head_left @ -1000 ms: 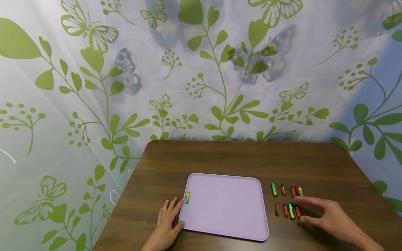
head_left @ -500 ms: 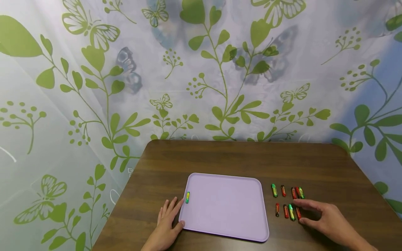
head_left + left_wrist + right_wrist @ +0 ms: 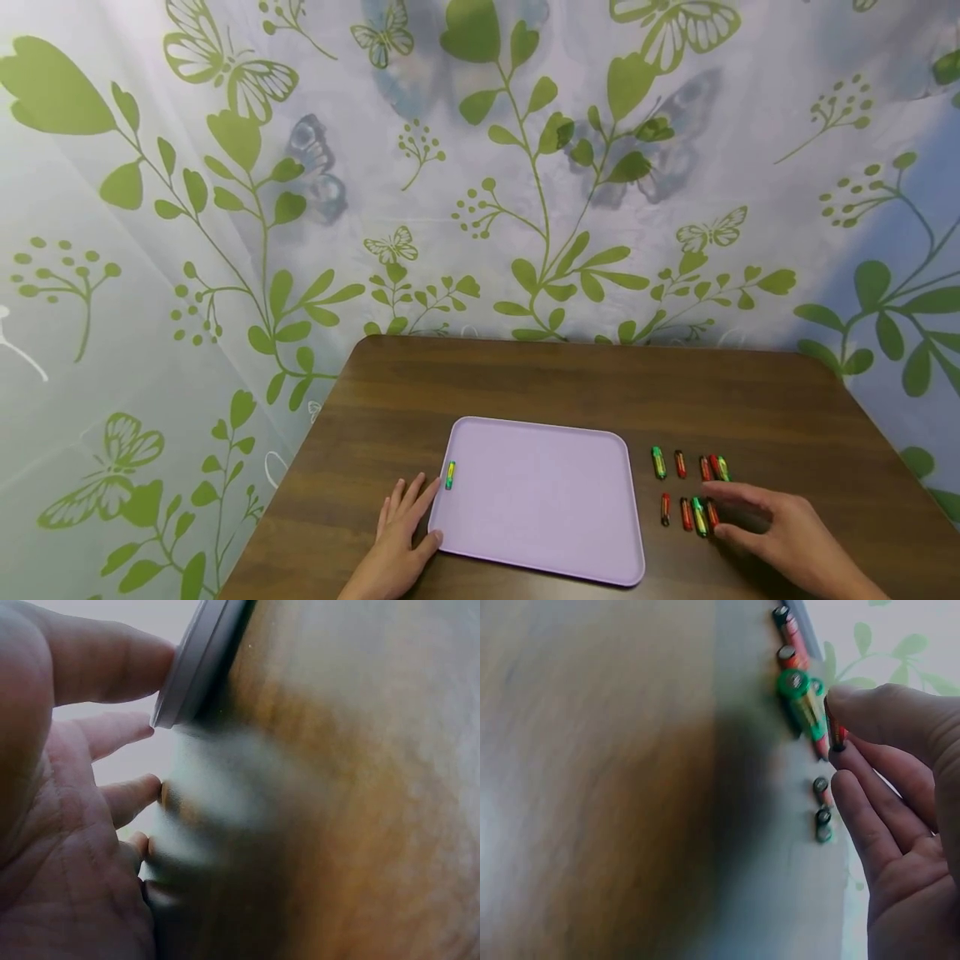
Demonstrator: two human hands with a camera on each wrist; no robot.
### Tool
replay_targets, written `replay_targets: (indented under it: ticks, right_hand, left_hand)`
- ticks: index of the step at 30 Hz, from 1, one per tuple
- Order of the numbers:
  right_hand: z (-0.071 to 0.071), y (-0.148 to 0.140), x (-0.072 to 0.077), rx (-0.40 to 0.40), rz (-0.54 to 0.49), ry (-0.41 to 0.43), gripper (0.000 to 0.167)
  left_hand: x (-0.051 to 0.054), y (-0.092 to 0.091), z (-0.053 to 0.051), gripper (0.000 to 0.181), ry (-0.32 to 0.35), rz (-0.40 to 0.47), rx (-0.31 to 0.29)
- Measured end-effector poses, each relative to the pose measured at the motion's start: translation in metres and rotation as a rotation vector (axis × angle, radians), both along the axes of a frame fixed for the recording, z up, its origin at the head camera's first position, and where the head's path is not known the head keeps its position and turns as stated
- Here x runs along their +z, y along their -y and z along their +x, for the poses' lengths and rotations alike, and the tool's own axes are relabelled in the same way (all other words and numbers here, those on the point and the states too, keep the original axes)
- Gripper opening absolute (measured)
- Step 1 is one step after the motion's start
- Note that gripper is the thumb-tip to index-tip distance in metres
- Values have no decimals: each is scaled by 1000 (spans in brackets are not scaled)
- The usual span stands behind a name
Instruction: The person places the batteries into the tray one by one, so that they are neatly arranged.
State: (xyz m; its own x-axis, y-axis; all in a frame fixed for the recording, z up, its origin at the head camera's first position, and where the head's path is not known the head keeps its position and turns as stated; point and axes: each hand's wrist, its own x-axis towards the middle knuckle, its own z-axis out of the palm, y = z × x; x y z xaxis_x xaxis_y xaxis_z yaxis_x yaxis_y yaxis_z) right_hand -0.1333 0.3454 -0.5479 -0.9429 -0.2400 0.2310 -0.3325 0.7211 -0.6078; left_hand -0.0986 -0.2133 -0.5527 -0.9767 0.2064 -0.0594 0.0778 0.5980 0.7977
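My left hand (image 3: 397,546) lies at the lavender tray's (image 3: 536,500) left edge, fingers spread, thumb and fingertips touching the rim; the left wrist view shows the thumb (image 3: 112,660) against the rim (image 3: 191,667). One green-yellow battery (image 3: 450,475) lies along the tray's left side. Right of the tray, my right hand (image 3: 798,533) pinches a red battery (image 3: 712,511) at the right end of the near row. In the right wrist view this battery (image 3: 835,729) shows between thumb and fingers. A green battery (image 3: 700,517) lies just left of it.
The near row also has red batteries (image 3: 665,508) (image 3: 686,513). Behind it is a far row with a green battery (image 3: 658,462), red ones (image 3: 680,463) and a green-yellow one (image 3: 723,468). All lie on the brown wooden table (image 3: 570,375), before a leaf-patterned curtain (image 3: 420,192).
The head view has shifted slightly. My right hand has moved a little left, its thumb and finger closing around the red battery. My left hand has stayed on the tray's edge.
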Motion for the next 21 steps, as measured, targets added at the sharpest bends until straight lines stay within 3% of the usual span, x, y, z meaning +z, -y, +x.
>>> replay_targets:
  ticks: [9,16,21]
  right_hand:
    - [-2,17,10,50,-44,85,53]
    - [-10,36,18,74,-72,-37,52]
    - [-16,54,26,100,-129,-71,51]
  left_hand:
    - [-4,1,2,74,7,5,-4]
    - [-3,1,1,74,7,3,-1]
    - [0,0,-1,73,-8,1,1]
